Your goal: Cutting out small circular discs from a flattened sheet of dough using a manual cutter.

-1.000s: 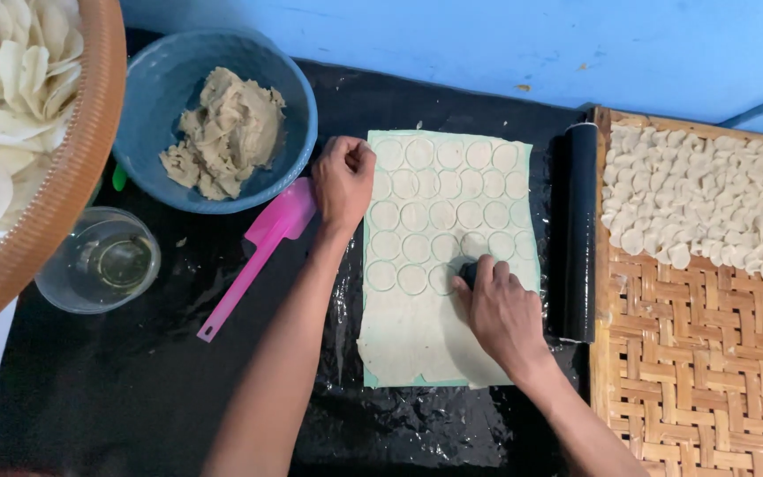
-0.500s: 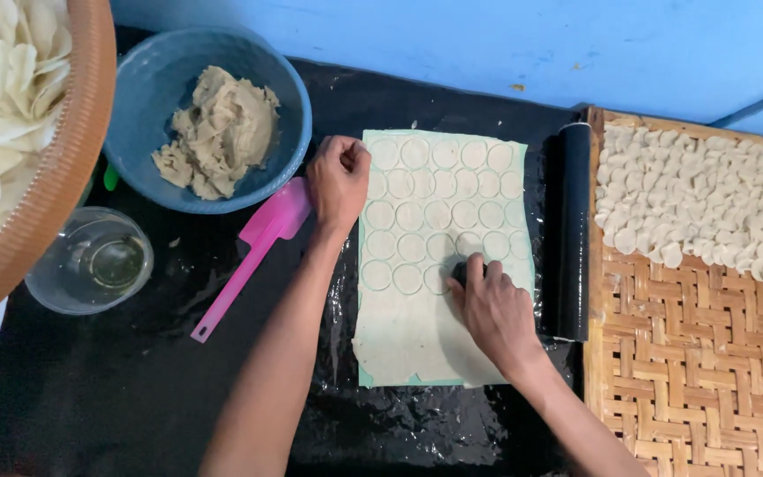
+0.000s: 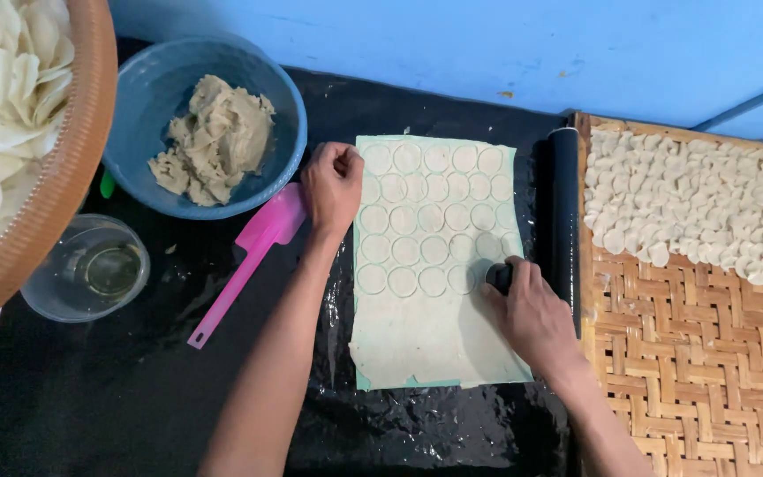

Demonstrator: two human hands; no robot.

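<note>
Dough sheet [image 3: 426, 309] lies between bowl [image 3: 147, 97] left and, apparently touching, roller [image 3: 563, 203] right.

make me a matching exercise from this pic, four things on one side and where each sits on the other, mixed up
Things:
1. blue plastic bowl of beige dough
2. pink plastic spatula
3. clear glass cup
4. black roller

Places:
A. between the rolled dough sheet and the woven bamboo tray
B. below the bowl, near the left edge
C. top left, by the wall
D. beside the left hand

Pairs: 1-C, 2-D, 3-B, 4-A
</note>
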